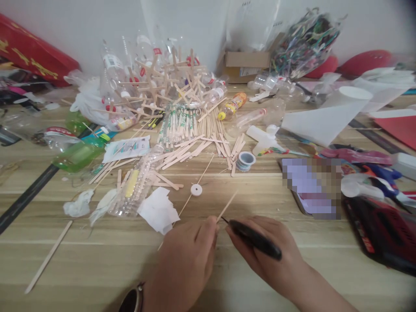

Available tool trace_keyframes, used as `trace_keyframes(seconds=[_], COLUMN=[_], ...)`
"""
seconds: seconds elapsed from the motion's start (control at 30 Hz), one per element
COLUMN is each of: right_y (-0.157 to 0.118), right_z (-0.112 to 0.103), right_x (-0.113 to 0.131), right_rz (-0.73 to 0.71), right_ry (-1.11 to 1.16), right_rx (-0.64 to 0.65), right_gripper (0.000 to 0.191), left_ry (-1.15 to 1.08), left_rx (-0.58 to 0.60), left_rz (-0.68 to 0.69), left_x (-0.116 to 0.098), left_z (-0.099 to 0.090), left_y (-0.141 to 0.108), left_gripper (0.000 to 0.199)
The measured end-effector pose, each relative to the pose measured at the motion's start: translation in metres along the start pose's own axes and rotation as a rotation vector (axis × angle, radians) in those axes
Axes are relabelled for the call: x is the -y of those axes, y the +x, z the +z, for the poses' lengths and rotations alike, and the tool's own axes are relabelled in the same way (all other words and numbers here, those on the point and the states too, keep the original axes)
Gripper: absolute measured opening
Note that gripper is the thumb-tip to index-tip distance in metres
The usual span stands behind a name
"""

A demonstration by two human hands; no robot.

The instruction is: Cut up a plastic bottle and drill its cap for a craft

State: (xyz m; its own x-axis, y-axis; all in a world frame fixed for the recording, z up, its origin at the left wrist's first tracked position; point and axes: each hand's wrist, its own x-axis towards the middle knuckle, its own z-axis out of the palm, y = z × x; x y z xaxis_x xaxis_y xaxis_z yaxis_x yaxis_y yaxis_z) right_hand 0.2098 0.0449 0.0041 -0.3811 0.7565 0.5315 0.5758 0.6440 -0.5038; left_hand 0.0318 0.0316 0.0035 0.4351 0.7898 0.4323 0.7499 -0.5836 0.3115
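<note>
My left hand is closed around a narrow wooden stick, which sticks out up and to the right past the thumb. In my right hand is a black-handled pointed tool. Its thin dark tip reaches close to the stick by my left thumb; whether they touch I cannot tell. Beyond my left hand a thin skewer lies on the table, carrying a small white disc, and its lower part passes behind the hand. Torn white paper lies just left of it.
A clear plastic bottle and a single craft stick lie to the left. Piled sticks and bottles fill the back. A wire spool, a phone and a black-and-red device are on the right.
</note>
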Motion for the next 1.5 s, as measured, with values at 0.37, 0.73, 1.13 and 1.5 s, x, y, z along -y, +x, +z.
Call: trace_keyframes(seconds=[0.37, 0.73, 1.13, 1.5], right_y=[-0.001, 0.000, -0.006, -0.005], right_z=[0.003, 0.000, 0.003, 0.004], right_x=[0.002, 0.004, -0.009, -0.003], right_rz=[0.140, 0.303, -0.121, -0.103], right_ry=[0.103, 0.267, -0.084, -0.048], right_rx=[0.030, 0.157, -0.057, -0.044], right_gripper=[0.030, 0.037, 0.011, 0.017], left_ry=[-0.007, -0.003, -0.584, -1.662], left_rx=[-0.024, -0.073, 0.132, 0.244], left_rz=[0.001, -0.012, -0.495, -0.870], left_x=[-0.001, -0.001, -0.003, 0.009], left_z=[0.000, 0.000, -0.004, 0.002], left_y=[0.001, 0.001, -0.003, 0.011], left_gripper=[0.030, 0.033, 0.038, 0.031])
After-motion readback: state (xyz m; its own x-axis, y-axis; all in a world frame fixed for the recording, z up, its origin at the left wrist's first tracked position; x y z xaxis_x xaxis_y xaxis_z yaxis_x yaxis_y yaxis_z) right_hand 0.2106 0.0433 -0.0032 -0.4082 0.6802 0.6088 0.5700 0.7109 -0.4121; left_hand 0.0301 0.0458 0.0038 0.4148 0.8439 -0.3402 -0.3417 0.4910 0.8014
